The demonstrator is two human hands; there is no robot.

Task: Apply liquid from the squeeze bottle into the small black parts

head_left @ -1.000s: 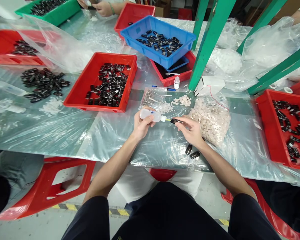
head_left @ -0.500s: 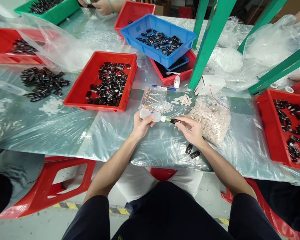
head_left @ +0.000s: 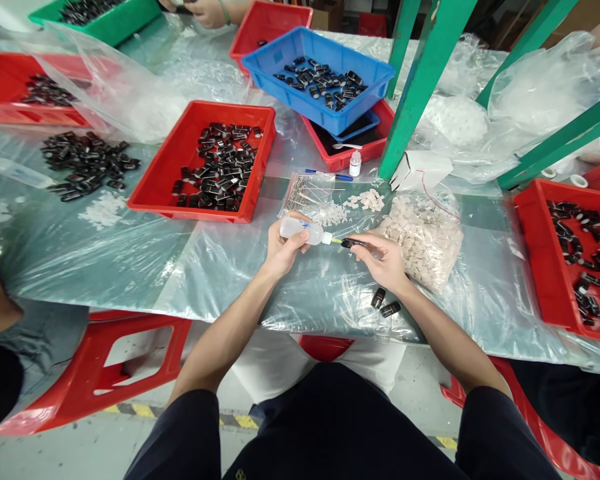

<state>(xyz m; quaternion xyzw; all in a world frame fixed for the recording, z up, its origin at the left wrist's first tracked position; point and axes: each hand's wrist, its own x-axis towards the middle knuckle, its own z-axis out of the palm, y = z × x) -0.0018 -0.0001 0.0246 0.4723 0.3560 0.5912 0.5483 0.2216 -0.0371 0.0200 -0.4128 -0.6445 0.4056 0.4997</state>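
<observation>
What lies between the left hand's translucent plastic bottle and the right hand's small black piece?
In the head view, a thin yellowish nozzle runs from the white cap of the bottle to the black piece.

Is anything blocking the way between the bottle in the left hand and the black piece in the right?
Nothing visible. The bottle in the left hand points its yellowish tip at the black piece in the right hand; whether they touch, I can't tell.

Red stools (head_left: 83, 367) are sitting on grey floor (head_left: 75, 457), stripy tape (head_left: 144, 411) is running across, green posts (head_left: 423, 93) are looming over the table (head_left: 215, 280).
</observation>
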